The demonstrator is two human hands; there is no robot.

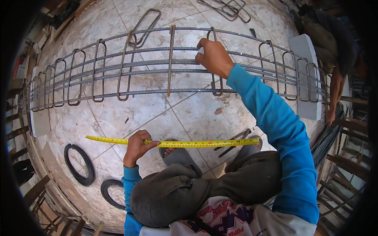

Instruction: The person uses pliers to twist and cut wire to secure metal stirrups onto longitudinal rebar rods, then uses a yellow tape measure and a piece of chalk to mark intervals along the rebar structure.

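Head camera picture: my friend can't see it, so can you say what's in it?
A left hand holds a yellow measuring tape, and a right hand pinches a small white thing over a long cage of metal bars. Lower left, two black wire coils lie on the dirty tiled floor.

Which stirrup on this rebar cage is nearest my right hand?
The stirrup partly hidden by your right hand, immediately right of the edge-on stirrup; all others are farther away.
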